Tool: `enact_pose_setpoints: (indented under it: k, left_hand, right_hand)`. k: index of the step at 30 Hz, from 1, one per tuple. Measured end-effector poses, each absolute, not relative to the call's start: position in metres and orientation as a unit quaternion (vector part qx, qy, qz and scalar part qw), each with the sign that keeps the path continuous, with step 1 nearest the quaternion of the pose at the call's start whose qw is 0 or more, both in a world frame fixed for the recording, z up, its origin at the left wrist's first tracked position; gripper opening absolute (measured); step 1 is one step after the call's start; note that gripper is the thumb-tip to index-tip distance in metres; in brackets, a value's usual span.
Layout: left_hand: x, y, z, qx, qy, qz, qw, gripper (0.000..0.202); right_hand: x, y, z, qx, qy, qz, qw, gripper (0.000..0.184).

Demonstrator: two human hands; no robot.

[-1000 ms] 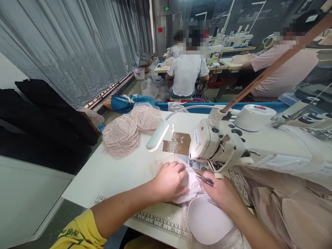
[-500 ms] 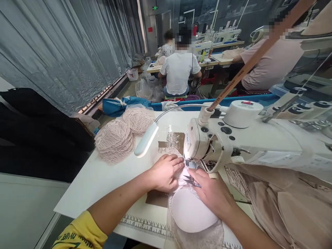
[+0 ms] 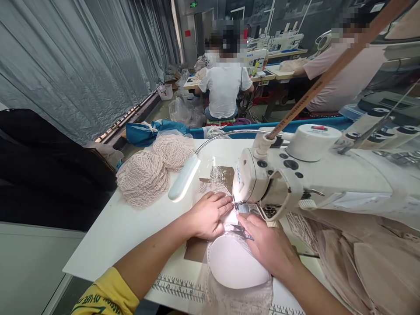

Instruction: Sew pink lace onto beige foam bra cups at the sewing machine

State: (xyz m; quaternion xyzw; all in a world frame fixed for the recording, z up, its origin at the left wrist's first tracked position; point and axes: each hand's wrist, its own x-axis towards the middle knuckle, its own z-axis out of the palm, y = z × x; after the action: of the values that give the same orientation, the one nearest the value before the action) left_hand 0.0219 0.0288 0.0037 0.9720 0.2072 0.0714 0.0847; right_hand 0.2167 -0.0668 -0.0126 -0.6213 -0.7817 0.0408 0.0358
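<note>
A white sewing machine (image 3: 295,179) stands on the white table (image 3: 131,227). A white foam cup with pale lace (image 3: 234,264) lies in front of its needle. My left hand (image 3: 208,214) lies flat on the lace just left of the presser foot, fingers stretched out. My right hand (image 3: 267,243) presses on the cup's right edge below the machine head and holds small metal snips (image 3: 241,231) against the fabric. The needle area is partly hidden by my fingers.
Two stacks of pink lace cups (image 3: 154,168) sit at the table's far left beside a white gooseneck lamp (image 3: 183,179). Beige cups are piled at the right (image 3: 367,262). Other people sew at tables behind (image 3: 225,89). A dark garment (image 3: 49,162) lies at the left.
The view has shifted slightly. Both hands have moved closer to the presser foot, and the cup with lace has been pushed toward the needle.
</note>
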Motion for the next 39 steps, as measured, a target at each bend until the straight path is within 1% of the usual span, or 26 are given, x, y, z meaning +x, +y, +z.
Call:
enact_pose_setpoints:
  k: [5, 11, 14, 19, 22, 24, 28, 30, 35, 37, 39]
  left_hand:
    - [0.018, 0.03, 0.001, 0.973, 0.188, 0.095, 0.097, 0.054]
    - [0.016, 0.03, -0.005, 0.974, 0.171, 0.111, 0.102, 0.049]
    - [0.016, 0.031, -0.006, 0.972, 0.176, 0.118, 0.099, 0.049]
    - [0.018, 0.033, -0.007, 0.968, 0.201, 0.115, 0.095, 0.049]
    - [0.018, 0.033, -0.008, 0.965, 0.215, 0.118, 0.088, 0.047]
    - [0.018, 0.034, -0.009, 0.964, 0.223, 0.123, 0.083, 0.047]
    - [0.015, 0.035, -0.013, 0.961, 0.234, 0.129, 0.072, 0.048]
    - [0.014, 0.036, -0.014, 0.96, 0.239, 0.128, 0.071, 0.049]
    - [0.012, 0.032, -0.011, 0.959, 0.254, 0.106, 0.064, 0.05]
    - [0.013, 0.028, -0.007, 0.954, 0.279, 0.09, 0.063, 0.046]
    - [0.013, 0.024, -0.001, 0.944, 0.315, 0.075, 0.065, 0.041]
  right_hand:
    - [0.22, -0.069, -0.019, -0.588, -0.804, 0.025, 0.088, 0.061]
    - [0.22, -0.069, -0.023, -0.571, -0.808, -0.014, 0.142, 0.058]
    - [0.219, -0.068, -0.024, -0.574, -0.805, -0.024, 0.146, 0.058]
    - [0.216, -0.067, -0.027, -0.588, -0.798, -0.017, 0.129, 0.058]
    - [0.216, -0.066, -0.026, -0.604, -0.788, 0.02, 0.118, 0.058]
    - [0.219, -0.065, -0.022, -0.616, -0.776, 0.069, 0.114, 0.057]
    - [0.233, -0.065, -0.006, -0.653, -0.723, 0.189, 0.119, 0.041]
    - [0.242, -0.069, 0.002, -0.668, -0.701, 0.227, 0.102, 0.034]
    - [0.246, -0.091, 0.009, -0.654, -0.701, 0.284, -0.005, 0.024]
    - [0.238, -0.102, 0.006, -0.635, -0.713, 0.298, -0.013, 0.023]
    - [0.229, -0.11, 0.002, -0.616, -0.731, 0.294, 0.008, 0.029]
